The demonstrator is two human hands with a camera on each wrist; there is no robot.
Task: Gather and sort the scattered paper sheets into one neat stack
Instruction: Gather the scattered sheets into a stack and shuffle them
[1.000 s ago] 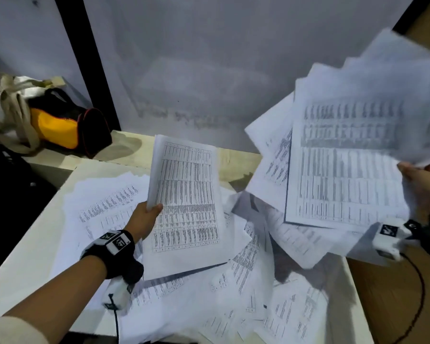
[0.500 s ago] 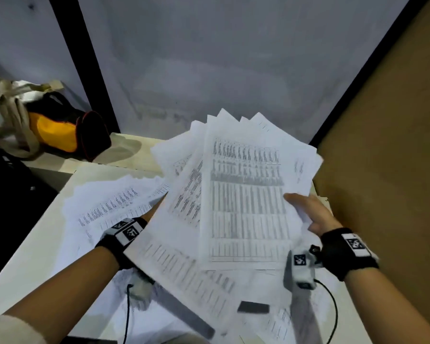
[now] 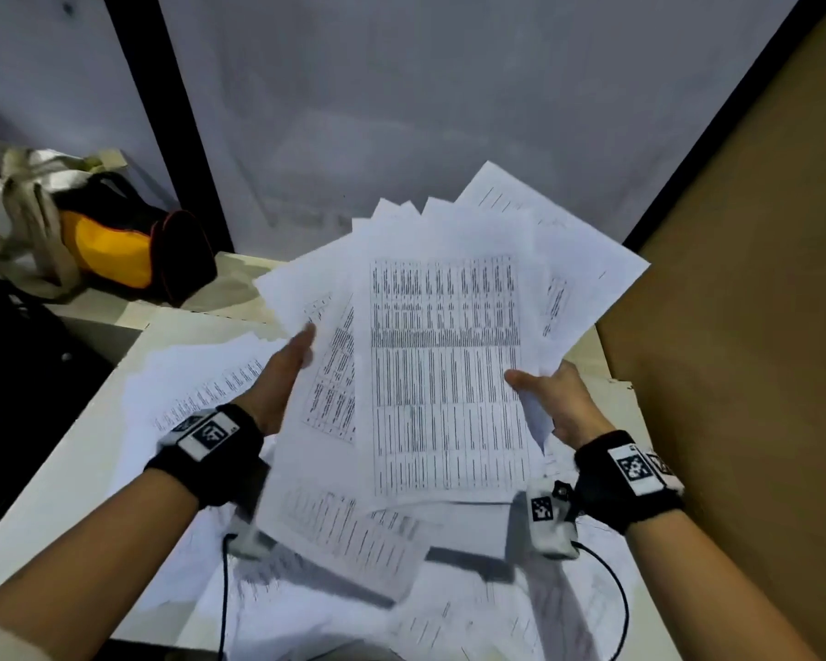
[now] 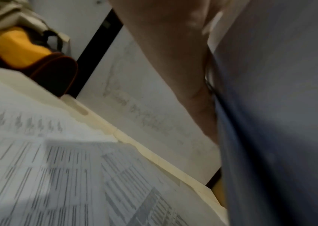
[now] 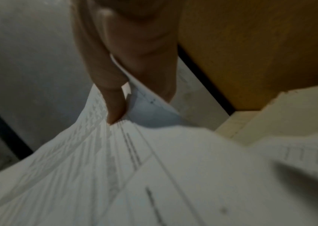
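Both hands' fingers [image 5: 115, 107] grip fanned sheets [image 3: 444, 374]; wrist views blurry, seemingly pinching

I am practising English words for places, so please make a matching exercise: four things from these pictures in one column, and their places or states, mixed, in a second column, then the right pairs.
Things
1. bundle of sheets
2. yellow and black bag
3. loose sheets
4. brown board

Places or states
A. lying flat on the table
B. standing at the right side
C. fanned out, held up between the left hand and the right hand
D. at the far left, beside the wall

Pairs: 1-C, 2-D, 3-A, 4-B
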